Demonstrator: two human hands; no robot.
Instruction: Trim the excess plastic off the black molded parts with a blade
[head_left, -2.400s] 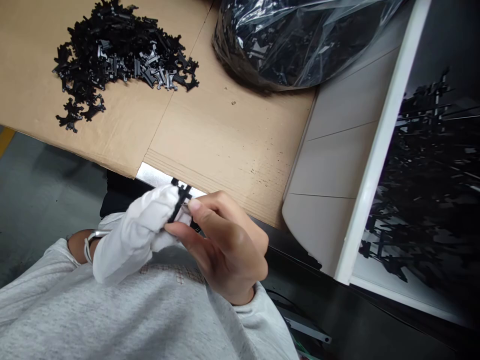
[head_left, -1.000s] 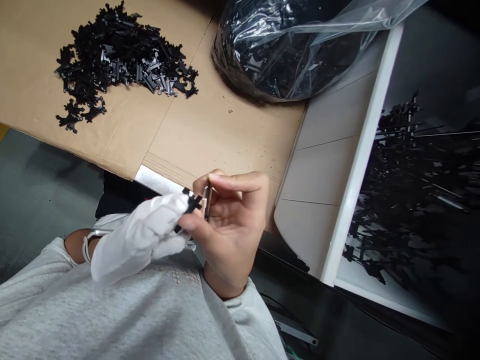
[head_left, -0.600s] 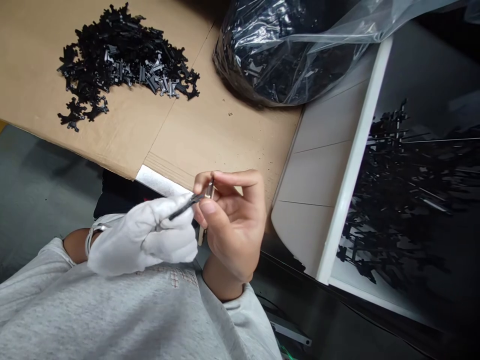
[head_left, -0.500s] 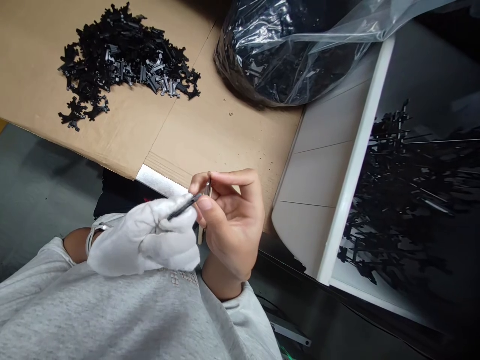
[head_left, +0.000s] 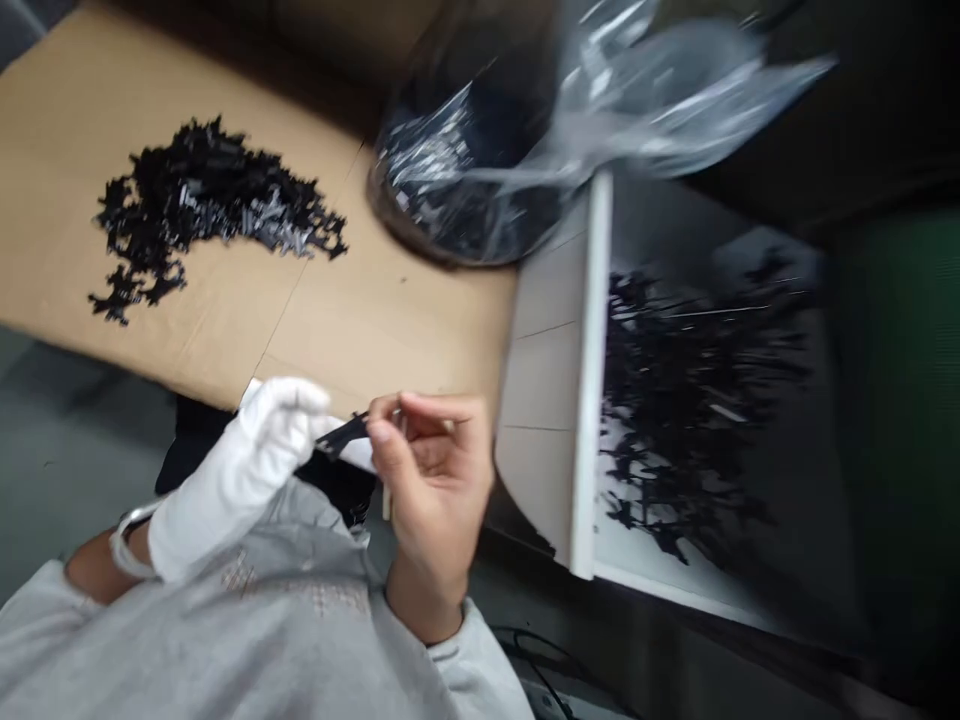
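Cardboard-topped table (head_left: 409, 335) with black parts (head_left: 210, 195) and plastic bag (head_left: 480, 215).

Left arm: enters from the near left, slanting far and right. Pale grey sleeve (head_left: 41, 625) ends short of the wrist; forearm (head_left: 94, 575) bare between cuff and band (head_left: 127, 550). Left hand (head_left: 262, 440) in white glove, fingers bent, tips toward the right — blurred, so exact finger closure unclear.

Right arm: enters from the near side, rising far and slightly left, wrist (head_left: 426, 592) bare above its cuff (head_left: 450, 650). Right hand (head_left: 431, 455) ungloved, palm partly visible; thumb (head_left: 396, 465) and index finger (head_left: 446, 407) brought together in a pinch at the left. Hands near each other, a gap between.
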